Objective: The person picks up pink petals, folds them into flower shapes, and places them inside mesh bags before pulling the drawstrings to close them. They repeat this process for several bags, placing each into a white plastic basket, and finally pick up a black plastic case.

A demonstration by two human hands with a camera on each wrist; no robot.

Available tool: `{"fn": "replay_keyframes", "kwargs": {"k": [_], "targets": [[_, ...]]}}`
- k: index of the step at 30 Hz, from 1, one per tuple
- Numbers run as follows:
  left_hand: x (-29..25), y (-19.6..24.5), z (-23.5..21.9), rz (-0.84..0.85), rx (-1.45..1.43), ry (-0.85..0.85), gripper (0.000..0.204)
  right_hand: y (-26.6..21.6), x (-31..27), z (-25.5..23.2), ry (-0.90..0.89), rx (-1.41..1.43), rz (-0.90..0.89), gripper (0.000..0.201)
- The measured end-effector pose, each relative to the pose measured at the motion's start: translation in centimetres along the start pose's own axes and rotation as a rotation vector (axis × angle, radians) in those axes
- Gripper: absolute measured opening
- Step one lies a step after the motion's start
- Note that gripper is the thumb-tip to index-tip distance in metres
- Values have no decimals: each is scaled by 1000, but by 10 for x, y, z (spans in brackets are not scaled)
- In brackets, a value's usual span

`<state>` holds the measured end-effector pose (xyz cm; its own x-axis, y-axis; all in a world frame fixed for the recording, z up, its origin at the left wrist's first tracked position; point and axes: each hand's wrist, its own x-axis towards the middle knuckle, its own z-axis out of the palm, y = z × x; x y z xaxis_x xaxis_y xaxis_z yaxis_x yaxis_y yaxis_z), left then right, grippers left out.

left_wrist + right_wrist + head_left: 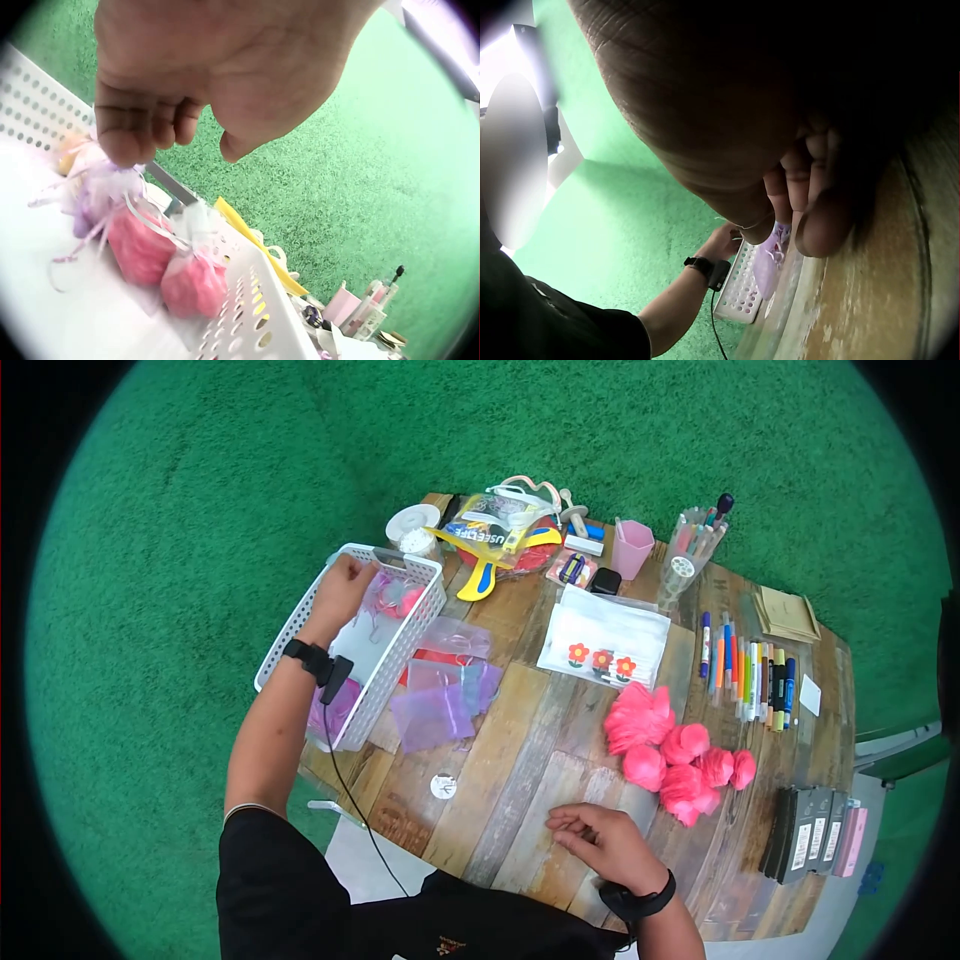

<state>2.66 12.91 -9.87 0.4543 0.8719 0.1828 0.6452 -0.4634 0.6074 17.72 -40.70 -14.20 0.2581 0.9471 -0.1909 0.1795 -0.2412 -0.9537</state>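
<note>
Head view: left hand (340, 598) over white basket (398, 660), thumb apart from fingers; contact with contents cannot be told. Basket walls probably keep pink-filled pouches (193, 288) gathered. Right hand (612, 847), well apart from basket, loosely bent, holds nothing. Lilac pouches (428, 722) lie beside basket.

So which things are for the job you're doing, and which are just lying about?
Seem to be for the job:
- white basket, under the left hand
- pink-filled bags inside it
- purple mesh bags on the table
- loose pink puffs

Probably just lying about:
- markers
- pink cup
- black boxes
- round white tag
</note>
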Motion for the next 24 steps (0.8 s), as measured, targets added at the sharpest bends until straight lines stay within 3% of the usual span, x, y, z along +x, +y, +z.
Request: {"fn": "replay_keyframes", "kwargs": {"k": [1,4,9,19,22,24], "targets": [[-12,12,-12,-121,-7,-98,41,-2,0,-1,-5,-4,4,31],[-24,-5,-20,-189,-37,-401,34,0,-1,-1,-8,-3,-5,31],[-30,-8,-1,-51,-30,-611,20,1,-1,0,-6,6,0,31],[-21,-12,17,-53,-69,-498,38,5,-1,0,9,-14,-34,30],[-28,0,-7,-84,54,-468,38,4,-1,0,3,-13,-19,30],[-27,-1,-28,57,273,-330,39,3,0,0,4,-13,-13,30]]}}
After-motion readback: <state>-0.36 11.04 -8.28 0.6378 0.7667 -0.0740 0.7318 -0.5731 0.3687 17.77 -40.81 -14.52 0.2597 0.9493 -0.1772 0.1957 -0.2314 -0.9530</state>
